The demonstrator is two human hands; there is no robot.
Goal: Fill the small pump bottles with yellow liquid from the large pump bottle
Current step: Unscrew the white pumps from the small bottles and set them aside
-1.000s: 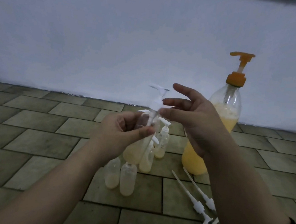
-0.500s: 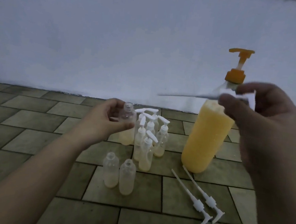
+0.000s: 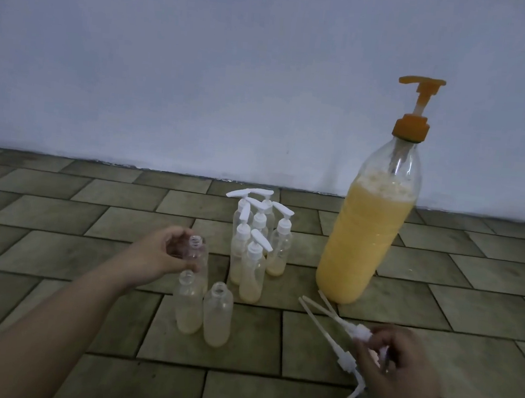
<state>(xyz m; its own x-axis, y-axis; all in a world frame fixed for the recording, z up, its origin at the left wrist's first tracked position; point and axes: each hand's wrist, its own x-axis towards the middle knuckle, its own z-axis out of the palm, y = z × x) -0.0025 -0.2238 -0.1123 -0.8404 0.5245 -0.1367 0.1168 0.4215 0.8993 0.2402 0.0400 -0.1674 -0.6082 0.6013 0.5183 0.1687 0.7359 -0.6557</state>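
Note:
My left hand (image 3: 159, 254) grips a small clear uncapped bottle (image 3: 198, 258) and holds it low over the floor, just behind two other uncapped small bottles (image 3: 204, 310) with a little pale liquid. A cluster of small bottles with white pump tops (image 3: 258, 246) stands behind them. The large bottle of yellow liquid (image 3: 368, 238) with an orange pump stands at the right. My right hand (image 3: 396, 365) is down at the floor, its fingers curled round a white pump top (image 3: 362, 333) among the loose white pumps with long tubes (image 3: 325, 328).
The floor is brown brick-pattern tile (image 3: 61, 211). A plain pale wall (image 3: 202, 80) runs across the back, just behind the bottles.
My right hand has carried the removed white pump down from in front of the large bottle to the loose pumps on the floor. My left hand has lowered the uncapped bottle toward the two open bottles.

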